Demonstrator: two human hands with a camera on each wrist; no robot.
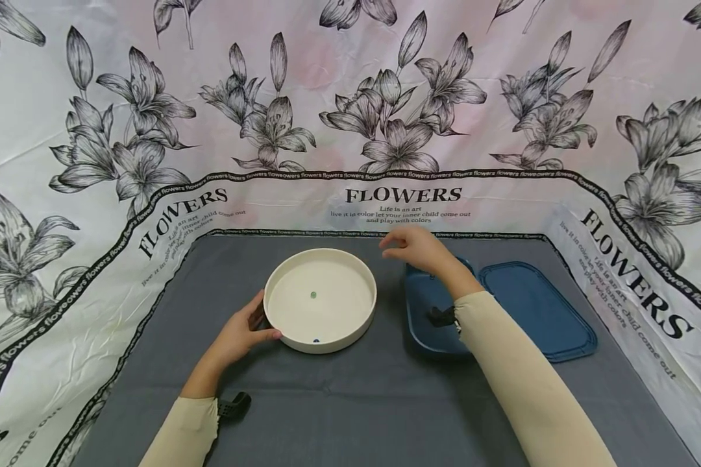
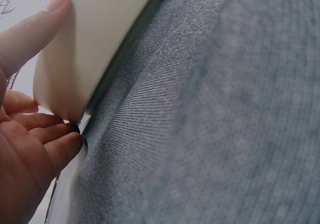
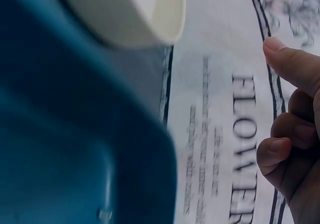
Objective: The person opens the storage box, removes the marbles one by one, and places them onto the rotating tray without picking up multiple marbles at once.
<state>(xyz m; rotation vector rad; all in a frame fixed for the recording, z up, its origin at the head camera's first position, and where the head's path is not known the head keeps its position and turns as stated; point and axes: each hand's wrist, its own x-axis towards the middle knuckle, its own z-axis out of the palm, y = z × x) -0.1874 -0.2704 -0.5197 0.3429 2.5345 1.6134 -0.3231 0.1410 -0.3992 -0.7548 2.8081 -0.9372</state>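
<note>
A round cream dish (image 1: 350, 318) with a low wall sits on the grey cloth. Two small bead-like pieces lie in it, a green one (image 1: 313, 294) near the middle and a blue one (image 1: 316, 340) by the near wall. My left hand (image 1: 241, 334) holds the dish at its left side. In the left wrist view, the thumb rests on the outer wall (image 2: 85, 44) and the other fingers bend around its lower edge. Above the far end of a blue box (image 1: 423, 321) hovers my right hand (image 1: 417, 250), its fingers loosely bent with nothing visible in them.
A flat blue lid (image 1: 540, 314) lies right of the box, its left edge close to it. Grey cloth (image 1: 327, 415) covers the table. Behind and at both sides hangs a white floral curtain (image 1: 304, 149) with printed lettering.
</note>
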